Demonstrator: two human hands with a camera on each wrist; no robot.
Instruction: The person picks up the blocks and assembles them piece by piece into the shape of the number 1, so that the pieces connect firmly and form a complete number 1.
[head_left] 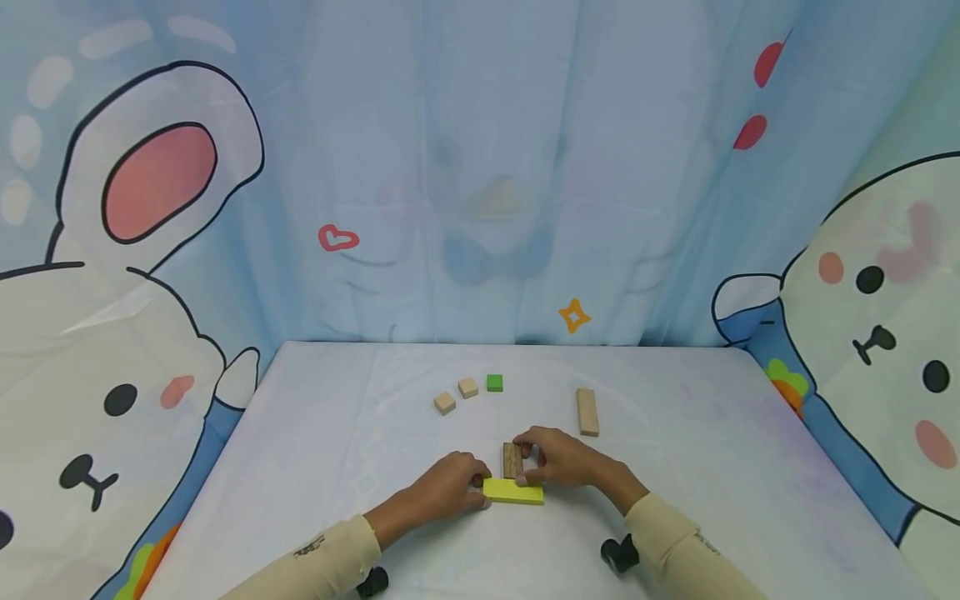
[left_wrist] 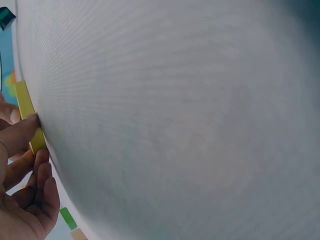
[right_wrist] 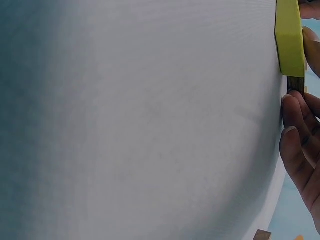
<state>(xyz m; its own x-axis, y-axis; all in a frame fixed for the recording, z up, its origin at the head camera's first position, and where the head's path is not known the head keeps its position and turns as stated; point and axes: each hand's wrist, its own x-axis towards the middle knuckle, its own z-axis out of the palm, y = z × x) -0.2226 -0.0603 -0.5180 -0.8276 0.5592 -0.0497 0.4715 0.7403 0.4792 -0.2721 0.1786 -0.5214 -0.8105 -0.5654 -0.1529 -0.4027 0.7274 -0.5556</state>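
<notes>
A flat yellow wooden block (head_left: 514,492) lies crosswise on the white table, its long side facing the person. My left hand (head_left: 448,487) pinches its left end, thumb on the near side, as the left wrist view also shows on the yellow block (left_wrist: 24,100). Just behind it, a brown wood-grain block (head_left: 510,460) points away from the person, its near end against or very close to the yellow one. My right hand (head_left: 564,458) grips this brown block from the right with thumb and fingers. Most of the brown block (right_wrist: 296,84) is hidden in the right wrist view.
Farther back stand two small natural wood cubes (head_left: 446,403) and a green cube (head_left: 495,382). A long natural wood block (head_left: 588,412) lies at the right, beyond the right hand. A curtain (head_left: 495,167) with cartoon prints hangs behind the table (head_left: 337,433).
</notes>
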